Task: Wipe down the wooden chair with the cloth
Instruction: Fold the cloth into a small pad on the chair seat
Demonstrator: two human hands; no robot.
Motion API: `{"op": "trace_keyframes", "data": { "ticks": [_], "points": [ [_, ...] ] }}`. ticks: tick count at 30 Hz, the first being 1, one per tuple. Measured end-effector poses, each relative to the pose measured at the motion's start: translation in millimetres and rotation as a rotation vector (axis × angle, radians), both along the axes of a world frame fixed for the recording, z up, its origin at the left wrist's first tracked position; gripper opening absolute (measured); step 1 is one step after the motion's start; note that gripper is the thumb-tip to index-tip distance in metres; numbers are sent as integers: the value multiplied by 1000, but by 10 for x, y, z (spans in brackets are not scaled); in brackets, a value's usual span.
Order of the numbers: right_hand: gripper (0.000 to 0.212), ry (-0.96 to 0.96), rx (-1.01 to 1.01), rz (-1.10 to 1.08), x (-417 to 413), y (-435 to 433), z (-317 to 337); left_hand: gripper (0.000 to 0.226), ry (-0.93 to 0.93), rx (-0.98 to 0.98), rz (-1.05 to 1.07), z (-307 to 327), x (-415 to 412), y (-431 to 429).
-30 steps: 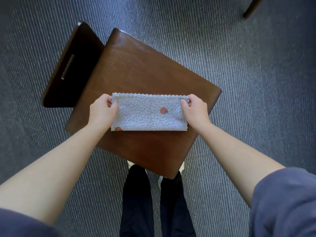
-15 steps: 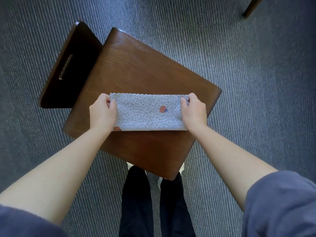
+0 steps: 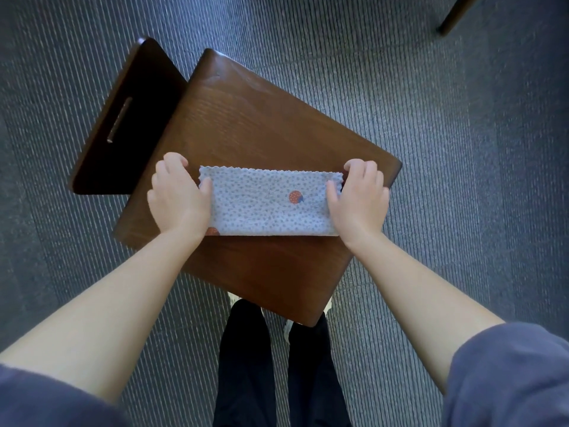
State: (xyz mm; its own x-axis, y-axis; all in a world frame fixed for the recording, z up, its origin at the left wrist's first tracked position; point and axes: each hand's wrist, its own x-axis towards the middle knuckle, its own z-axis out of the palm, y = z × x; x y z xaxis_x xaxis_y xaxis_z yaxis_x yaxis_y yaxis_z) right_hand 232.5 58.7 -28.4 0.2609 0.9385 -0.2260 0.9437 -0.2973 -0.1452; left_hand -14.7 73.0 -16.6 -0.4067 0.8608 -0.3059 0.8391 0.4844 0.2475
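- We see grey-blue ribbed carpet (image 3: 462,149) covering the whole floor.
- At the far right, a slanted brown furniture leg (image 3: 455,13) stands on it, cut off by the frame edge.
- Near us, dark trousers (image 3: 246,365) hang down over pale shoes (image 3: 288,329).

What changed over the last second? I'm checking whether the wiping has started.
The left hand let go of the far corner of the folded blue dotted cloth: its fingers are off it, only the thumb touching the edge. The right hand loosened likewise, thumb on the cloth; whether it let go is unclear. The cloth stayed flat in the same place on the brown wooden chair.
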Motion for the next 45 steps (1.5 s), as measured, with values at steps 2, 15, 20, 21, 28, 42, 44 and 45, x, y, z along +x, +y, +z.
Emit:
{"op": "trace_keyframes", "data": {
  "ticks": [2,15,20,21,28,42,44,45],
  "points": [
    [49,-42,66,165,-12,-94,-25,44,80,68,-230,21,-8,-59],
    [73,-38,-132,552,-200,-433,-417,67,74,35,-959,-544,370,-336],
    [73,-60,-102,555,-195,-445,-460,72,134,82,-926,-652,-116,-418],
    [73,-65,-103,554,-202,-449,-464,72,139,84,-908,-648,-201,-426],
    [71,-13,-55,519,-447,-375,-314,75,175,67,-909,-603,-445,-423],
    [68,-14,64,595,-570,-326,-564,77,199,117,-898,-613,-407,-437],
    [68,-28,58,556,-384,-370,-564,77,219,105,-895,-607,-408,-432],
    [68,-35,57,539,-287,-396,-567,77,227,102,-896,-607,-414,-433]
  ]
}}
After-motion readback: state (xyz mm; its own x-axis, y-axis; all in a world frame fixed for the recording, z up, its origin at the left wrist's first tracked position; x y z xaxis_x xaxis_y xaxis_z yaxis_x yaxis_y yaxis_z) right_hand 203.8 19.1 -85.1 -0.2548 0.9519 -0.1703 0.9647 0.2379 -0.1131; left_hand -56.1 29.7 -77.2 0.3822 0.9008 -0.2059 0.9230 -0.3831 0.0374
